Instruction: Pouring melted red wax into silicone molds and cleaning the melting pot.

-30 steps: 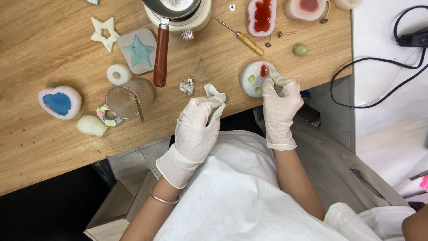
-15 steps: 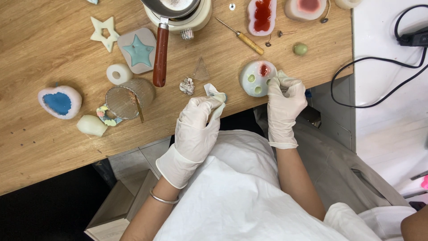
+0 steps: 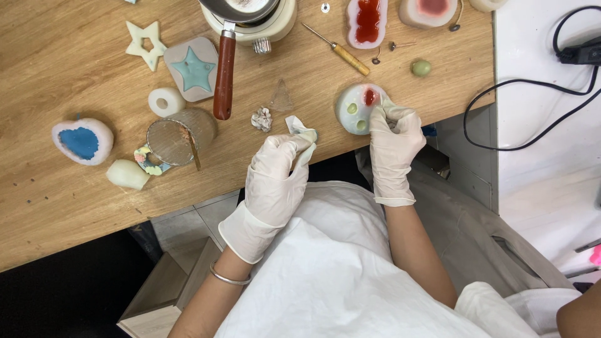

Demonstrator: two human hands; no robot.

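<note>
Right gloved hand (image 3: 393, 134): fingertips pinched on the right rim of the round pale silicone mould (image 3: 357, 109) with green and red cavities, at the near edge of the wooden bench (image 3: 75, 188), towards its right corner. Left gloved hand (image 3: 275, 175): closed around a small crumpled white wipe (image 3: 299, 128), over the same edge, left of the mould.

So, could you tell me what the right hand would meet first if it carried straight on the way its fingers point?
The right hand points up-left at the round white mould; its fingertips look already at the rim, by the red-filled cavity.
</note>
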